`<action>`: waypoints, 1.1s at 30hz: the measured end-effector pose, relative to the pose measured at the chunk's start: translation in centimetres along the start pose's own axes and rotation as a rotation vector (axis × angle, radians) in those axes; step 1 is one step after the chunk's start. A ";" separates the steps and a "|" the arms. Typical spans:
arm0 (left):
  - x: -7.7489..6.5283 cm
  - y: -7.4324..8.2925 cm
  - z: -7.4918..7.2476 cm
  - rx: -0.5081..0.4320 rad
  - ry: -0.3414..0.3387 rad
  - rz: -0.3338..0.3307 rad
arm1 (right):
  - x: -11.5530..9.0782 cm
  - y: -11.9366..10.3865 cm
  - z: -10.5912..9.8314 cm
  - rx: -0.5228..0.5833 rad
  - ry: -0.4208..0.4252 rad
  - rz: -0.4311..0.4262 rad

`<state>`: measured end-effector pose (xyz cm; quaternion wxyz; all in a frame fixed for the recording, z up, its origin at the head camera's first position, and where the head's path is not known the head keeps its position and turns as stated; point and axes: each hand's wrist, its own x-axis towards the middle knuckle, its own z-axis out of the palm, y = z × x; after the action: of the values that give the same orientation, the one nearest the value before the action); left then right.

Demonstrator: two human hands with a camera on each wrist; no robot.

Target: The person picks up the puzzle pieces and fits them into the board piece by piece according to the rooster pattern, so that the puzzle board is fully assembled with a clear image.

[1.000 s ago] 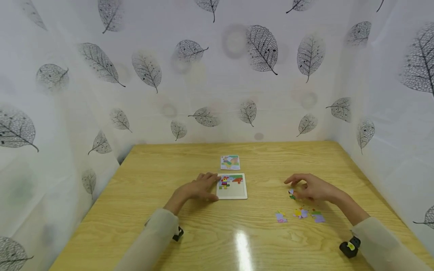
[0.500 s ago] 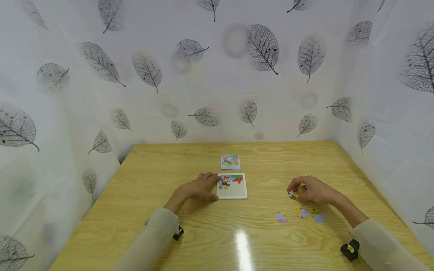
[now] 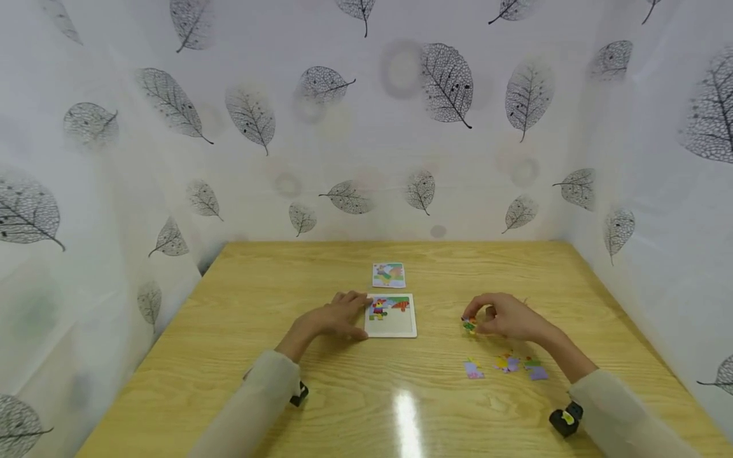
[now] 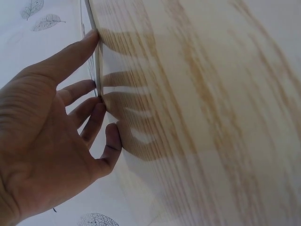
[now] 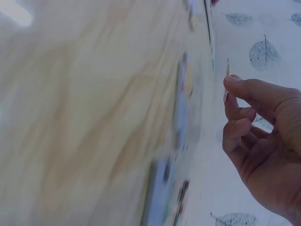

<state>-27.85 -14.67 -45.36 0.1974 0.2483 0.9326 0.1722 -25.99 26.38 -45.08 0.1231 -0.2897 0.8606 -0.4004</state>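
Note:
My right hand pinches a puzzle piece between thumb and fingertips, raised off the table. In the right wrist view this puzzle piece shows edge-on as a thin sliver. Left of it lies a white-framed puzzle tray, with joined pieces along its top and left side and a bare lower right part. My left hand rests at the tray's left edge, index finger near the upper corner and thumb near the lower one. In the left wrist view, the fingertips touch the tray's thin edge.
A small picture card lies just behind the tray. Several loose puzzle pieces lie on the wooden table in front of my right hand. Leaf-patterned white curtains enclose the back and sides.
My right hand has closed on a puzzle piece, picked it up from the table and carried it left toward the tray. The left hand has stayed at the tray's edge.

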 end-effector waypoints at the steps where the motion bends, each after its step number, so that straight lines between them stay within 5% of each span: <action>1: -0.1 0.1 0.0 0.001 -0.002 0.000 | 0.4 -0.3 0.2 0.006 0.004 -0.002; 12: 0.7 -0.7 0.6 0.018 0.002 -0.015 | 4.9 -2.6 3.2 0.078 0.001 0.010; 25: -0.2 0.4 -0.1 0.022 0.002 -0.004 | 8.6 -4.3 5.7 0.184 -0.009 0.077; 33: 0.2 0.1 0.0 0.031 0.006 -0.003 | 10.6 -5.3 7.4 0.078 0.030 0.057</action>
<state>-27.97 -14.44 -45.40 0.1911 0.2494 0.9361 0.1581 -29.11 12.78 -45.61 0.1330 -0.2540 0.8540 -0.4342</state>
